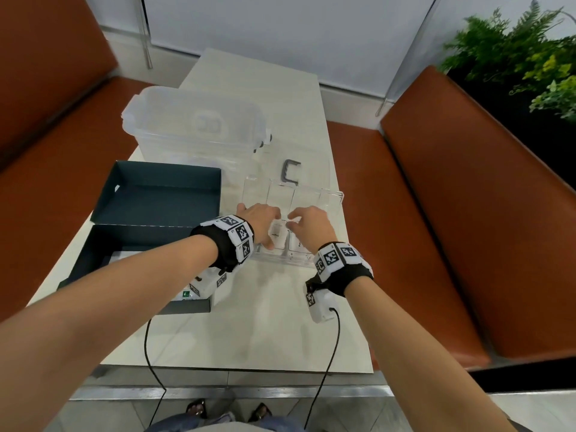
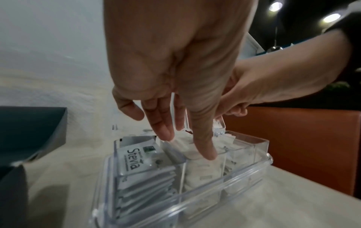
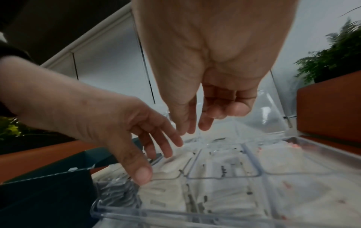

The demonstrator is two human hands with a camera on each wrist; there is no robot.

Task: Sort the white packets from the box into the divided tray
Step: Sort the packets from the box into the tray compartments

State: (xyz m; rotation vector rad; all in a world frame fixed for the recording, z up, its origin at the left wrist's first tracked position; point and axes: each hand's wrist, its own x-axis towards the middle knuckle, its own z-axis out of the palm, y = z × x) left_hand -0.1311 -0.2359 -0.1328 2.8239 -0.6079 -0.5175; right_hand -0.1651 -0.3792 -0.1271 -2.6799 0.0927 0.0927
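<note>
Pale surface (image 1: 280, 322) between orange benches. Both hands hovering over divided tray (image 2: 195, 199), fingers (image 2: 205, 148) released, grasping nothing. White packets (image 2: 134, 160) filling near compartments; some remaining in box (image 1: 103, 254).

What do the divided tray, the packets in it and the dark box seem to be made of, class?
Divided tray: clear, glossy hard plastic, probably acrylic; you see through its walls and the rims glint.
Packets: matte white paper, likely, with printed lettering and flat sealed edges.
Dark box: matte dark card, apparently; thin folded walls without shine.
</note>
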